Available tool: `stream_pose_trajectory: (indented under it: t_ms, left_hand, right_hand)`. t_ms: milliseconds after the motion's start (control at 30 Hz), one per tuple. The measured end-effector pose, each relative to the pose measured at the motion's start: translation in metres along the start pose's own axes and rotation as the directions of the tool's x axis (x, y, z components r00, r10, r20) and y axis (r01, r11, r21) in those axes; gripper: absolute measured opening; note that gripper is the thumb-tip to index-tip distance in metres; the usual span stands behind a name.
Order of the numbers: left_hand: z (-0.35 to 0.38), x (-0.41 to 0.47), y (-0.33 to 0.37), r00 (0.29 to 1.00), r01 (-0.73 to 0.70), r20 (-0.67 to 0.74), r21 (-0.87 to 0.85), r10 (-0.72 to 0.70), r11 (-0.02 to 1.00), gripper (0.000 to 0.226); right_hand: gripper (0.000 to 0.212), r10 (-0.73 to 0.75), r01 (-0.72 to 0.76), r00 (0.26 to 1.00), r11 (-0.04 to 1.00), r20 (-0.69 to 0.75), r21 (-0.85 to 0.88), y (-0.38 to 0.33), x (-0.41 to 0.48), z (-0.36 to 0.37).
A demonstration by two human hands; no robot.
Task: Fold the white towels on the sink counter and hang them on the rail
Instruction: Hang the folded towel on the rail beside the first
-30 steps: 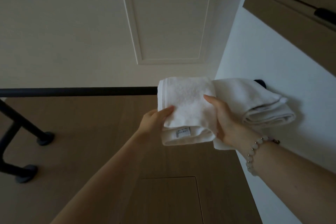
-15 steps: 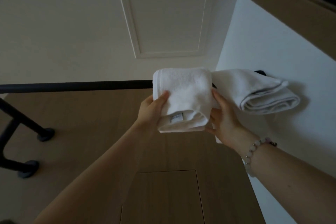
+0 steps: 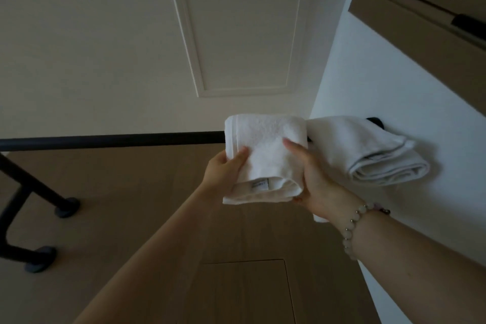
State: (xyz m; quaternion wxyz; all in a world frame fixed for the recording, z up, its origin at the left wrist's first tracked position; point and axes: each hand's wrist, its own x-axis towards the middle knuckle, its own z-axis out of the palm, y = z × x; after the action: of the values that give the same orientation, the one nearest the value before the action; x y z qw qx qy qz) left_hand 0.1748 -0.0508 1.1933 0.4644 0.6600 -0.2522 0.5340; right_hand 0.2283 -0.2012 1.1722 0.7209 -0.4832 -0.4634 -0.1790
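A folded white towel (image 3: 265,150) with a small label at its lower edge is draped over the black rail (image 3: 110,139). My left hand (image 3: 223,171) grips its left side, thumb on the front. Holding the towel's right side is my right hand (image 3: 310,179), which wears a bead bracelet. A second folded white towel (image 3: 368,150) hangs over the rail just to the right, by the white wall, close beside the first.
The rail's black end mount (image 3: 376,122) meets the white wall (image 3: 420,118) at right. Black bracket legs with round feet (image 3: 64,208) stand at left against a brown wood panel (image 3: 131,192). A brown cabinet (image 3: 434,8) hangs at top right.
Both hands have kept hold of the towel on the rail; my right thumb moved back onto its front face. The view has shifted slightly.
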Motion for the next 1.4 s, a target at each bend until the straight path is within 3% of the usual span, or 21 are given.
stream_pose_trajectory:
  t_ms: [67, 167, 300, 467, 733, 867, 1067, 1400]
  left_hand:
    - [0.002, -0.001, 0.000, 0.998, 0.058, 0.010, -0.064, -0.057, 0.996, 0.035]
    - [0.007, -0.004, -0.001, 0.978, 0.193, 0.117, -0.213, -0.171, 0.958, 0.045]
    - [0.020, -0.012, -0.002, 0.964, 0.230, 0.196, -0.272, -0.180, 0.934, 0.051]
    - [0.038, -0.015, 0.001, 0.981, 0.186, 0.099, -0.216, -0.169, 0.958, 0.039]
    - [0.040, -0.018, -0.001, 0.983, 0.161, 0.113, -0.153, -0.145, 0.975, 0.043]
    - [0.028, -0.026, -0.010, 0.985, 0.137, 0.116, -0.099, -0.126, 0.986, 0.036]
    - [0.029, -0.037, -0.013, 0.990, 0.124, 0.082, -0.149, -0.113, 0.981, 0.024]
    - [0.030, -0.048, -0.001, 0.994, 0.105, 0.038, -0.205, -0.100, 0.973, 0.026]
  right_hand:
    - [0.036, 0.024, -0.025, 1.000, 0.999, -0.004, -0.049, -0.002, -0.004, -0.001]
    - [0.021, 0.022, -0.020, 0.998, 0.999, -0.066, 0.038, 0.001, -0.006, -0.011]
    - [0.023, 0.027, -0.008, 0.991, 0.989, -0.130, 0.147, 0.011, -0.005, -0.017]
    - [0.032, -0.036, 0.073, 0.971, 0.986, -0.236, 0.150, 0.012, -0.003, -0.025]
    - [0.040, -0.082, 0.130, 0.960, 0.978, -0.269, 0.166, 0.020, -0.002, -0.031]
    - [0.055, -0.075, 0.115, 0.969, 0.980, -0.235, 0.160, 0.034, -0.008, -0.032]
    - [0.018, -0.103, 0.133, 0.972, 0.982, -0.209, 0.134, 0.031, -0.017, -0.038]
    - [0.015, -0.085, 0.102, 0.963, 0.993, -0.256, 0.052, 0.021, -0.030, -0.035]
